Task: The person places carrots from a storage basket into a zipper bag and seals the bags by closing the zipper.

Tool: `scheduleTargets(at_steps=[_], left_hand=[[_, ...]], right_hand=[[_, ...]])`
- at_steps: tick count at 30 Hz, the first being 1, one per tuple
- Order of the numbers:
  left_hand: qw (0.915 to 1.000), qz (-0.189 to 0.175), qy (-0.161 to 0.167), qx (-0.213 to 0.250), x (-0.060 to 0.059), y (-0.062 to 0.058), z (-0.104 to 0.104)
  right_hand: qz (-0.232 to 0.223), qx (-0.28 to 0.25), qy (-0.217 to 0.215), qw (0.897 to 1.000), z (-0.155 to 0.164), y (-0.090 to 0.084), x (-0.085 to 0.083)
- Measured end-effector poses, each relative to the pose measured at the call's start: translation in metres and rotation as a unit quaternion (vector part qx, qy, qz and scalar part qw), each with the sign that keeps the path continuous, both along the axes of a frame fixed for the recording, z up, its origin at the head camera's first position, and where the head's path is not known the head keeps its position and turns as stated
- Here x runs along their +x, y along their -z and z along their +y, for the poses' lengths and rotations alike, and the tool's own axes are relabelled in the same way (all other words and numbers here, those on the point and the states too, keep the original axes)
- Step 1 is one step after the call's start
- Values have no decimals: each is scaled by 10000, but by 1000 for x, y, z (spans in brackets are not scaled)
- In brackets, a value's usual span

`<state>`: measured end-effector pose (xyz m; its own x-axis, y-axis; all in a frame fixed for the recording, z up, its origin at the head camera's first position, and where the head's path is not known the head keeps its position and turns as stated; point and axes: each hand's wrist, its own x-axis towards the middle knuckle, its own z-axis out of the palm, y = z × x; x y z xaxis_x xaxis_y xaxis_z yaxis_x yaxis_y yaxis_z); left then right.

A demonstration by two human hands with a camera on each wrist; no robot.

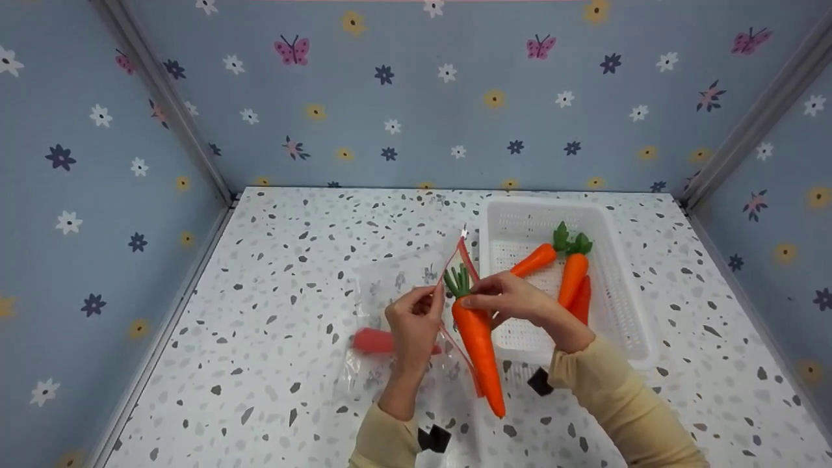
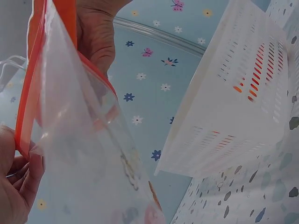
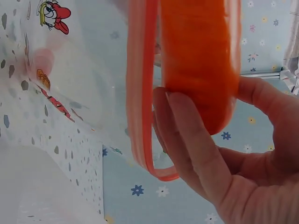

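Bag [image 1: 403, 312] lies flat on the speckled table [image 1: 260, 338] under my left hand [image 1: 414, 323], clear plastic with a red zip strip along its mouth. My left fingers are curled and pinch the near lip of that mouth, lifting it off the table; from the left wrist view the strip runs up past my thumb and the plastic hangs below it. Inside the bag, just left of my left wrist, one carrot already lies on its side [image 1: 380, 341], reddish through the film.

Between my two hands stands the mouth of the bag, its red strip bowed open. My right hand [image 1: 510, 299] grips a second carrot [image 1: 480, 344] at its top end, fingers and thumb wrapped round the thick part just under the green leaves [image 1: 459, 282]. The carrot hangs tip down toward me, tilted a little, right at the bag's opening. In the right wrist view the strip passes on both sides of the orange body, so it seems to be partly within the mouth, touching my fingertips [image 3: 187, 135].

Right of my right hand, just beyond the knuckles, sits a white basket [image 1: 624, 305] with slotted walls. More carrots [image 1: 572, 276] lie in it, leaves pointing away from me, close together.
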<state>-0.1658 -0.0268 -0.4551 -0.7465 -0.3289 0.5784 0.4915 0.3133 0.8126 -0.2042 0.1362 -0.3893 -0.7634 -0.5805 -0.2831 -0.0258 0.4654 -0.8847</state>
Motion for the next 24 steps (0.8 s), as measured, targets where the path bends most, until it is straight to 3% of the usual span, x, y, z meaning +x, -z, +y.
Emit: scheduleTargets(at_steps=[7, 12, 16, 21, 24], left_hand=[[9998, 160, -30, -125, 1, -1, 0], [10000, 59, 17, -69, 4, -9, 1], [9999, 104, 24, -26, 1, -8, -1], [9995, 321, -76, 6, -3, -12, -5], [9992, 397, -97, -47, -4, -13, -6]], right_hand=[[-54, 216, 165, 9996, -11, 3, 0], [-27, 206, 266, 9994, -19, 7, -2], [-298, -258, 348, 9986, -20, 20, -8], [-569, -1017, 339, 9926, -19, 21, -8], [-455, -1290, 281, 9902, -18, 20, -9]])
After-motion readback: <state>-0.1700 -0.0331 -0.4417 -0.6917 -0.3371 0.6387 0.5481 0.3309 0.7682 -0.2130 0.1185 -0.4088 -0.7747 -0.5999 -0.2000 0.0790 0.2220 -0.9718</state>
